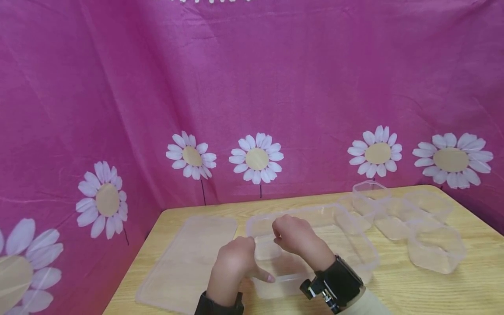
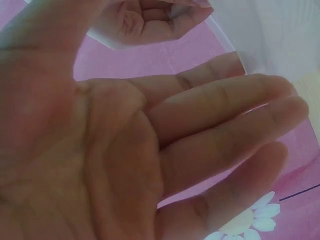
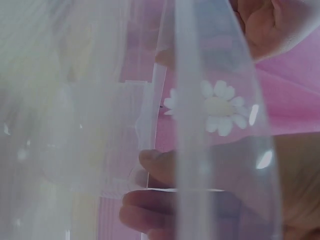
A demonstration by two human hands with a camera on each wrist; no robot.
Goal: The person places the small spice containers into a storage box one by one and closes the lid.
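Closest to me, black straps (image 1: 340,282) wrap the person's wrists. The left hand (image 1: 238,258) is over the big box's near left corner, its fingers straight and slightly spread, thumb well apart; whether they touch the plastic, I can't tell. The right hand (image 1: 293,234) has its fingers curled, thumb and fingers pinching the edge of a small clear tub (image 1: 267,248) inside the box's left part; I can't make out which way the tub points. The clear box (image 1: 370,258) sits open side up and looks longer from left to right. A strip of wood parts it from the flat lid (image 1: 189,258), which runs lengthwise away from the person. Other clear tubs (image 1: 435,251) crowd the box's far right corner, with more table (image 1: 445,293) in front. Beyond hangs a pink flowered cloth (image 1: 307,87).
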